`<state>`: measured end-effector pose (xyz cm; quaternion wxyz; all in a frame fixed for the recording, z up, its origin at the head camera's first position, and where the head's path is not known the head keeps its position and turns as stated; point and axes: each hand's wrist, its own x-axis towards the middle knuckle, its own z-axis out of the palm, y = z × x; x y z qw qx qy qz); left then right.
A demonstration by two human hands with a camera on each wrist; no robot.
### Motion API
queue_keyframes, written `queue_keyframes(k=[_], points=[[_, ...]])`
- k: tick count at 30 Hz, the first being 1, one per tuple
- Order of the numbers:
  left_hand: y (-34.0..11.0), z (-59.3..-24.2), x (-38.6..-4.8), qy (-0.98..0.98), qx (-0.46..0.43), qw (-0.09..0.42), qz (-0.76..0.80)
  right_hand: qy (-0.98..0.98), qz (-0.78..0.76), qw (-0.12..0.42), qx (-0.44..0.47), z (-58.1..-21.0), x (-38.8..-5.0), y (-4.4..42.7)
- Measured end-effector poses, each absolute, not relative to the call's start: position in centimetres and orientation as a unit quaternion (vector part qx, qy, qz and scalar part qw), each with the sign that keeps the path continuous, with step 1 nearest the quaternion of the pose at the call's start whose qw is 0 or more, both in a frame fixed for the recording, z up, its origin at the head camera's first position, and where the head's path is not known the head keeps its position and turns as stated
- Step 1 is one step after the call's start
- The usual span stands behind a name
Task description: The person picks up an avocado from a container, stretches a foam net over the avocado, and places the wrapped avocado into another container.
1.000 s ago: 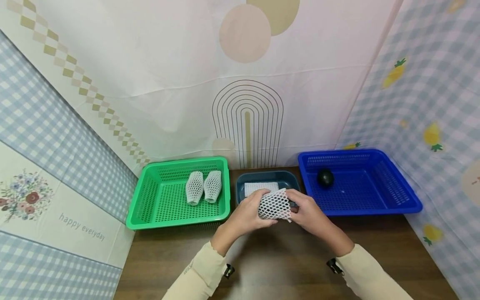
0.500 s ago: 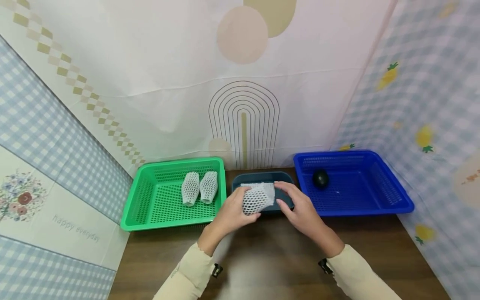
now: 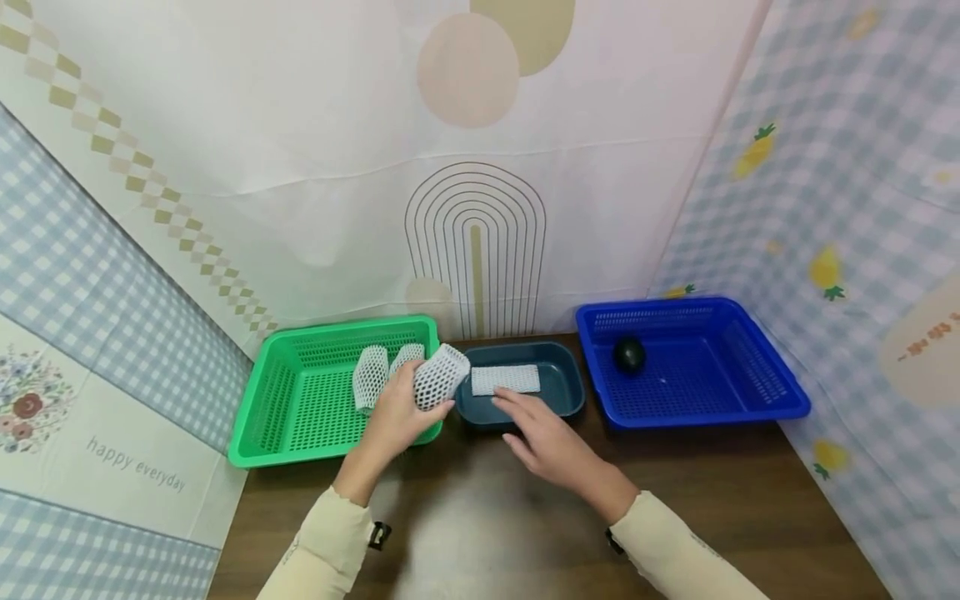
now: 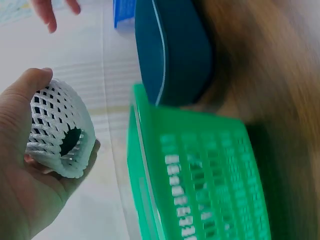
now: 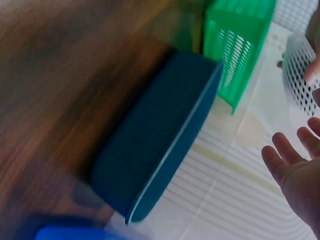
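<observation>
My left hand (image 3: 396, 418) grips a dark fruit in a white foam net sleeve (image 3: 441, 377), above the right side of the green basket (image 3: 322, 408). Through the mesh and end opening of the net sleeve (image 4: 56, 122), the left wrist view shows something dark inside. Two more net-sleeved items (image 3: 371, 379) lie in that basket, one partly hidden by the hand. With fingers extended and nothing held, my right hand (image 3: 547, 440) hovers over the front of the dark blue tray (image 3: 560, 387). Flat white foam net (image 3: 506, 380) lies inside this tray.
To the right stands a blue basket (image 3: 697, 387) with one dark, avocado-like fruit (image 3: 628, 355) at its left. The baskets and tray line the back of a brown wooden table (image 3: 480, 517). Patterned cloth (image 3: 360, 233) hangs behind and at both sides.
The left hand has carried the sleeved fruit leftward from above the tray to the green basket. The right hand has let go of the sleeve and shifted left, fingers extended.
</observation>
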<state>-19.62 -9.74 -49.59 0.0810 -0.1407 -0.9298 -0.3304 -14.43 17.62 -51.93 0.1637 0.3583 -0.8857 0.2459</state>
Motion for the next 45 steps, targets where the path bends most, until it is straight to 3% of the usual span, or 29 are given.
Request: queue_keyframes(k=[13,28,45], points=[[-14.7,-49.4,-21.3,-0.935,-0.082,0.089,-0.333,-0.900,0.167,0.065,0.398,-54.0,-14.5,12.5],[-19.5,-49.4,-24.8,-0.961,-0.012,-0.014,-0.276,-0.897,0.091,0.007,0.434,-56.5,-15.7,8.5],[-23.5,-49.6,-28.1,-0.968,0.047,-0.118,-0.216,-0.893,0.094,0.014,0.441,-57.0,-15.6,8.8]])
